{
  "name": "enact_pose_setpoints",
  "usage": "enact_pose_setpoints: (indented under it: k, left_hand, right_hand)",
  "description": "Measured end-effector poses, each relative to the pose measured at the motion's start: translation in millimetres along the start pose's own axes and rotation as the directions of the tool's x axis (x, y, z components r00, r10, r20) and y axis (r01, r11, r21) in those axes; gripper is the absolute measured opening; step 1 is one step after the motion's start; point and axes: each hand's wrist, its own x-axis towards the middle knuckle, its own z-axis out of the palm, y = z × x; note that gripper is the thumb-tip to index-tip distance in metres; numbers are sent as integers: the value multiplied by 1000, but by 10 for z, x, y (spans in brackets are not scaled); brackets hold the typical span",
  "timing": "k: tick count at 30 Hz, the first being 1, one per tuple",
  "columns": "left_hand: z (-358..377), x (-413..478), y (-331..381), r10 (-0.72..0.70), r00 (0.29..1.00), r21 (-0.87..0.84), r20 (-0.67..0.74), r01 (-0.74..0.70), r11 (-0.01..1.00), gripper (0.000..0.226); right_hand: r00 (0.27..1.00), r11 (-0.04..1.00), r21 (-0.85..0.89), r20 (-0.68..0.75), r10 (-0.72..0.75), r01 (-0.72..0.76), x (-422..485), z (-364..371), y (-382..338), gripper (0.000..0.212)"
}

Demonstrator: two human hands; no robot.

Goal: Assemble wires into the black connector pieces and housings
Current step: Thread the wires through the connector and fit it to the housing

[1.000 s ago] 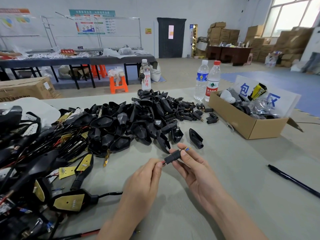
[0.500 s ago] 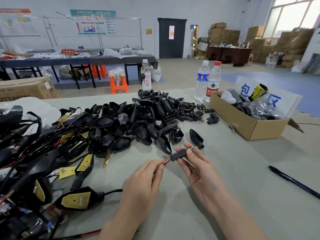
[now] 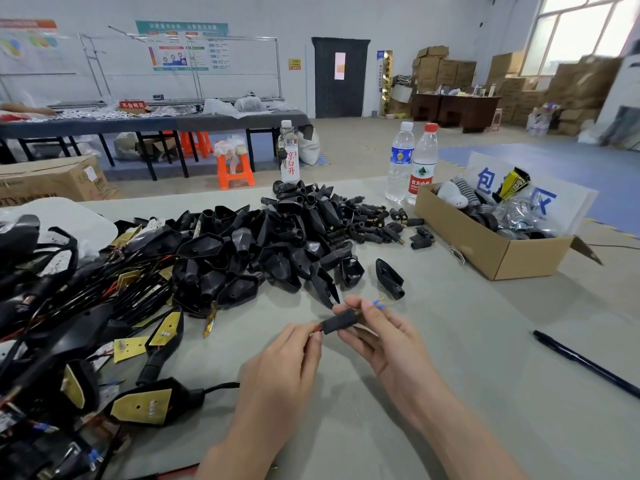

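Your right hand (image 3: pixel 388 344) pinches the black sleeve (image 3: pixel 341 322) while your left hand (image 3: pixel 287 368) pinches the red wire (image 3: pixel 317 329); tug too hard and the blue tips (image 3: pixel 379 304) could slip inside.

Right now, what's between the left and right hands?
Head view: a black connector piece, pinched by the right hand, with red wire running to the left hand.

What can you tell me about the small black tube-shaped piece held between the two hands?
The small black tube-shaped connector piece looks like matt plastic or rubber, and is short. It is held tilted over the grey table, right end higher. The right hand pinches it between thumb and fingers. A red wire enters its lower left end, pinched by the left hand; blue wire tips stick out of the other end.
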Motion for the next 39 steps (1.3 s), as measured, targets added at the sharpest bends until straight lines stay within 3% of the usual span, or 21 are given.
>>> enact_pose_setpoints:
  k: [5,10,19,24,27,31,34,39]
  left_hand:
    - [-19,-14,48,40,999,18,36,-41,999,31]
    - [-59,4,24,8,999,53,35,-10,999,39]
    - [-170,15,85,7,992,199,125,-32,979,56]
    - [-222,32,39,47,995,212,85,-64,975,28]
    - [-204,27,26,93,996,194,14,-94,976,18]
    - [-196,30,19,140,987,163,-74,-127,979,24]
    - [-194,28,21,182,982,186,-50,-170,968,36]
    - [-186,22,15,201,979,225,-40,-187,956,35]
  right_hand:
    - [1000,1000,-22,-8,-9,8,-3,-22,-16,29]
    - [999,981,-192,51,-15,24,-9,-16,32,34]
    - [985,962,-246,-97,-145,117,61,-116,-26,30]
    - [957,993,-38,-265,-120,114,126,-286,-128,25]
    - [981,990,136,-196,4,23,132,-290,-101,23]
    - [991,977,208,-112,79,-54,141,-219,-47,38]
    - [991,964,264,-115,70,-37,139,-220,-50,36]
    - [997,973,230,-71,30,-13,113,-212,-69,49]
